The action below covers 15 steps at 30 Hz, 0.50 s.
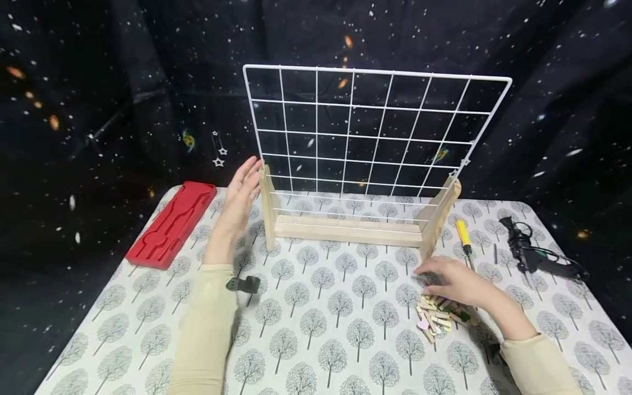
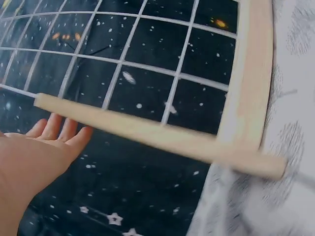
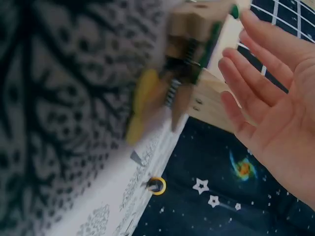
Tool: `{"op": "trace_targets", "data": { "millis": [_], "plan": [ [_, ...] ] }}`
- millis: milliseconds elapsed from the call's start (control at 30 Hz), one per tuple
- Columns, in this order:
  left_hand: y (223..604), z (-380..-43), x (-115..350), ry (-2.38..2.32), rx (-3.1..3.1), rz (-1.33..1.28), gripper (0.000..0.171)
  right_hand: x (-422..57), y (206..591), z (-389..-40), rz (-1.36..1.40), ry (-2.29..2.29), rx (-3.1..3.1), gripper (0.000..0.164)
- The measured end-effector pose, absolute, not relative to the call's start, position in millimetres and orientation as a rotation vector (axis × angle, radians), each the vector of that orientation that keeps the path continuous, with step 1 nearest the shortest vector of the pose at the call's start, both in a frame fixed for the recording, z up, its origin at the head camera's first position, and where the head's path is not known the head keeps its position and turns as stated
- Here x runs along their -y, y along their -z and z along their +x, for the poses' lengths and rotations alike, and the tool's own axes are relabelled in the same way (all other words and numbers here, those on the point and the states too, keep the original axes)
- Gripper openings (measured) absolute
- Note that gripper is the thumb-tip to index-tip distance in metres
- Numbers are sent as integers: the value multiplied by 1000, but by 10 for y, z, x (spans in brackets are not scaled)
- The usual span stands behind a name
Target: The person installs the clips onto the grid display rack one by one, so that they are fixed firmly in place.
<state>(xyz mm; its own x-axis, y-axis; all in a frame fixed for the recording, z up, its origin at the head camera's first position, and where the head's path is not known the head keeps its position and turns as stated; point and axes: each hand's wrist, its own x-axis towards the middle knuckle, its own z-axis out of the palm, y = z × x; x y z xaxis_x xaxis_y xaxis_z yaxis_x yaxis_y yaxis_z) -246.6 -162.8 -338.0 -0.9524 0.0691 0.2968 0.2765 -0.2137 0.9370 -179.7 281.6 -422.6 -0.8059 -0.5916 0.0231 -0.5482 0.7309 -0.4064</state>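
A white wire grid (image 1: 377, 72) leans back in a pale wooden stand (image 1: 345, 231) with two side posts and a crossbar. My left hand (image 1: 241, 195) is at the left post, fingers extended; in the left wrist view the fingertips are right by the post's edge (image 2: 123, 127). Over a pile of small wooden clothespins (image 1: 434, 318) with colourful decorations hovers my right hand (image 1: 459, 281), near the foot of the right post (image 1: 441, 214). The right wrist view shows its fingers (image 3: 251, 81) loosely spread, holding nothing, beside blurred clothespins (image 3: 184, 54).
A red moulded tray (image 1: 173, 225) lies at the left. To the right are a yellow-handled screwdriver (image 1: 463, 235), a small metal rod (image 1: 495, 253) and a black tool (image 1: 523, 247). A tree-print cloth (image 1: 340, 304) covers the table, with a dark starry curtain (image 1: 123, 109) behind.
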Motion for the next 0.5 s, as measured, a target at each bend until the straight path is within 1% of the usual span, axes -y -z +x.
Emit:
{"op": "trace_targets", "data": {
  "millis": [133, 300, 500],
  "plan": [
    [3536, -2606, 1547, 2385, 1817, -374, 52, -2842, 4242, -1813, -1055, 537, -2732, 33],
    [3545, -2582, 1545, 2248, 1944, -306, 46, -2889, 4252, -1807, -1181, 514, -2694, 32],
    [3510, -2578, 1569, 2136, 2043, -338, 45, -2857, 4226, -1844, -1168, 505, -2643, 24]
  ]
}}
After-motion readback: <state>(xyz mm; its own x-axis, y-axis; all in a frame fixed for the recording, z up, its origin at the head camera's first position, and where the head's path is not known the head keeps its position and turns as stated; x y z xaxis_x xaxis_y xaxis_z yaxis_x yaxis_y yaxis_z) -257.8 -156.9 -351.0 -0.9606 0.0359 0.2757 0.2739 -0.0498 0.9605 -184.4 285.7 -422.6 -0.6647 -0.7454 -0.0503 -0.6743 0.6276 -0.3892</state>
